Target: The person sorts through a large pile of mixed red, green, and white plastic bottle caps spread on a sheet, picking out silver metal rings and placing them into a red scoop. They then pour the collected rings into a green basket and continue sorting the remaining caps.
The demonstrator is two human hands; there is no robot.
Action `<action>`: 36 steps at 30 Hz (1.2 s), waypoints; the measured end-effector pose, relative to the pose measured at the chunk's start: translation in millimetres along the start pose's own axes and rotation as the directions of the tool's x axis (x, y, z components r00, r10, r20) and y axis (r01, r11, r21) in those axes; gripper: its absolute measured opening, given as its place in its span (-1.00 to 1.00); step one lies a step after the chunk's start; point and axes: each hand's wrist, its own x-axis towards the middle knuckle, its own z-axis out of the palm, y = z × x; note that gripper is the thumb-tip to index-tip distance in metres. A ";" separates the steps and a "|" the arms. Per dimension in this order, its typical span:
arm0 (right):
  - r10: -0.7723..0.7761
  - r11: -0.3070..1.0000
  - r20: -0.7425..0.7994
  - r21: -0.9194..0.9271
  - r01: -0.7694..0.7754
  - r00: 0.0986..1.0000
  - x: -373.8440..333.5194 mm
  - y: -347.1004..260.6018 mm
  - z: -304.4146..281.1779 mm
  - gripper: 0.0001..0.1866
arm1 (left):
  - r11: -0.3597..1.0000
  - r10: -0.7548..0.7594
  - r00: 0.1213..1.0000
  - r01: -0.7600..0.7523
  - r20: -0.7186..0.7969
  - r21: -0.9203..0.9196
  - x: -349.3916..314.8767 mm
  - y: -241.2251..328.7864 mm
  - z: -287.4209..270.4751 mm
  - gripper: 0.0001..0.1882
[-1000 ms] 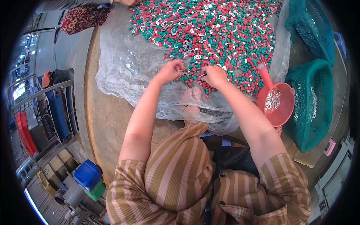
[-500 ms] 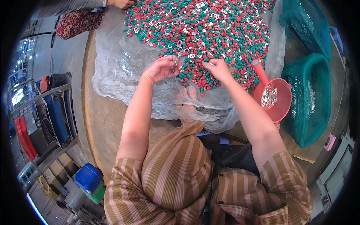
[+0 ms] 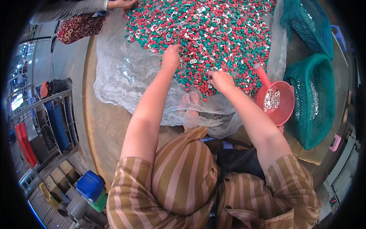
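A wide pile of small red and green stone-like pieces [image 3: 228, 34] covers the sheet, with white and silver metal clips [image 3: 155, 28] scattered through it. At the pile's near left edge, my left hand [image 3: 172, 58] is closed, with several small silver loop-shaped clips at its fingertips. My right hand [image 3: 222, 81] is lower and to the right, over the near edge. Its fingers pinch together at a small whitish clip [image 3: 210, 85]. Beside my right forearm, a red long-handled scoop [image 3: 288, 103] holds several clips.
Thin white mesh sheeting [image 3: 118, 76] lies under the pile on a brown surface [image 3: 110, 126]. Green mesh-lined baskets [image 3: 324, 126] stand at right, the nearer one containing clips. Another person's grey sleeve [image 3: 72, 9] reaches in at upper left. A blue container [image 3: 90, 186] stands at lower left.
My left hand has moved forward and right, over the pile's edge. My right hand has moved down slightly toward me, its fingers now pointing down into the pieces.
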 end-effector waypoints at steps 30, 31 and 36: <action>-0.146 0.987 0.053 0.068 0.142 0.988 -40.6 7.6 3.6 -0.85 | 0.704 -0.123 0.700 0.561 0.703 -0.436 -38.3 36.9 -39.5 -0.81; -0.174 0.983 0.034 0.065 0.171 0.984 -39.2 11.2 10.2 -0.85 | 0.523 -0.149 0.656 0.687 0.740 -0.505 -33.8 34.8 -45.5 -0.83; -0.139 0.815 0.000 0.568 0.114 0.990 -20.9 28.5 12.8 -0.84 | 0.807 -0.200 0.735 0.499 0.648 -0.317 -24.4 29.0 -36.6 -0.85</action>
